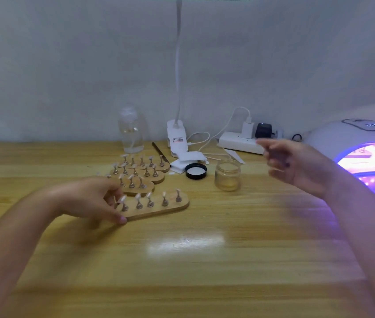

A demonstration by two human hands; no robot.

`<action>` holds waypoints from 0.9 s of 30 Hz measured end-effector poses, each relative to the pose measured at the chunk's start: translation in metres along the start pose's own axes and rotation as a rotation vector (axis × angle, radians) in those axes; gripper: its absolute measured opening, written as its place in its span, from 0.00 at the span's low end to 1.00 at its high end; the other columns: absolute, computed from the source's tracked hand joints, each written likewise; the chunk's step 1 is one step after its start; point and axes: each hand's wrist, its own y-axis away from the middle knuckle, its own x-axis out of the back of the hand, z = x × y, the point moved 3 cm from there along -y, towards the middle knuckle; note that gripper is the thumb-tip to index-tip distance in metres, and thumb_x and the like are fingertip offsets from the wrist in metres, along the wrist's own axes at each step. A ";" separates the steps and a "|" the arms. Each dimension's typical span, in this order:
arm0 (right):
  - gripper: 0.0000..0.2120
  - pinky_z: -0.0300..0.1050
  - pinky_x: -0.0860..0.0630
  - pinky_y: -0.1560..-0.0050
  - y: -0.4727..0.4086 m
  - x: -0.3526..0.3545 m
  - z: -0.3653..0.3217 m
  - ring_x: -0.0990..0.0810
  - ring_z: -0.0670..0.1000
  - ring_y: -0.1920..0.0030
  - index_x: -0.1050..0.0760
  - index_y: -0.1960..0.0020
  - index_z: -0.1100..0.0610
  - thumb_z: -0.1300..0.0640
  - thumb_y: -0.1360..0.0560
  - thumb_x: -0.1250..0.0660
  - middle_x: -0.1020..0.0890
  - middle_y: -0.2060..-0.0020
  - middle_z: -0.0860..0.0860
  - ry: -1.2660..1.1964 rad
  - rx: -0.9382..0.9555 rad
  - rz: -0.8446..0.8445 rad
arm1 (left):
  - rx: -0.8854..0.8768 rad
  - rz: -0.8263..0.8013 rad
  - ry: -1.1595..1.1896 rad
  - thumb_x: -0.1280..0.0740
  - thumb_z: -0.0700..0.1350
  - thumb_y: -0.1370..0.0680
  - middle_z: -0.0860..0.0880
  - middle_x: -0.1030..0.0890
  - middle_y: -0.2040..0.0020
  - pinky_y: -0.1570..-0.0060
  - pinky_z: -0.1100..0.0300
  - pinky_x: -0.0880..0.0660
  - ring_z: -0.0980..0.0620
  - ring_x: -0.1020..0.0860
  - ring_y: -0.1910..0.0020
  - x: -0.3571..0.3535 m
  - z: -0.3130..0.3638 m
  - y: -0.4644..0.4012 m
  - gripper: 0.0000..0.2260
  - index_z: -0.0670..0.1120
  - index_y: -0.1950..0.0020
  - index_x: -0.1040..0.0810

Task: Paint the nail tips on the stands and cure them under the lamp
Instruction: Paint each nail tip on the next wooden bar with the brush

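The left hand [90, 200] is extended forward, thumb and fingers curled in a pinch. The right hand [296, 166] is raised, blurred, fingers loosely curled, nothing held. Both forearms are bare.

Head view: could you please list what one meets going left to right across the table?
Left hand → nearest wooden stand → black lid → glass jar → right hand → curing lamp.

A wooden surface [204, 260] carries four nail stands [159, 207]; right of them, a black lid [196, 171], glass jar [227, 175], and glowing lamp [354, 143].
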 end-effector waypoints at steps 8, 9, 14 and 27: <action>0.07 0.29 0.27 0.72 -0.004 0.011 -0.006 0.23 0.40 0.74 0.26 0.60 0.55 0.56 0.23 0.38 0.20 0.73 0.46 -0.679 0.182 0.164 | -0.294 0.276 0.194 0.30 0.59 0.33 0.56 0.27 0.64 0.64 0.66 0.33 0.63 0.30 0.66 -0.042 0.056 -0.018 0.13 0.58 0.55 0.29; 0.10 0.30 0.30 0.76 -0.005 0.011 -0.006 0.27 0.40 0.78 0.27 0.62 0.55 0.53 0.23 0.38 0.23 0.77 0.45 -0.612 0.196 0.220 | -0.324 0.345 0.183 0.31 0.61 0.34 0.57 0.28 0.63 0.62 0.64 0.31 0.62 0.30 0.65 -0.048 0.061 -0.020 0.14 0.59 0.54 0.30; 0.24 0.32 0.43 0.80 -0.011 0.001 -0.008 0.42 0.44 0.82 0.25 0.67 0.58 0.46 0.20 0.46 0.40 0.84 0.45 -0.145 0.322 0.362 | -0.445 0.518 0.286 0.26 0.54 0.35 0.59 0.27 0.57 0.57 0.65 0.31 0.62 0.28 0.60 -0.053 0.076 -0.031 0.13 0.60 0.58 0.29; 0.16 0.29 0.33 0.72 -0.040 -0.032 -0.010 0.26 0.36 0.76 0.30 0.71 0.54 0.49 0.28 0.30 0.24 0.82 0.43 0.824 0.468 0.178 | -0.377 0.525 0.439 0.23 0.51 0.39 0.56 0.25 0.62 0.63 0.76 0.34 0.61 0.29 0.63 -0.055 0.083 -0.043 0.14 0.57 0.62 0.26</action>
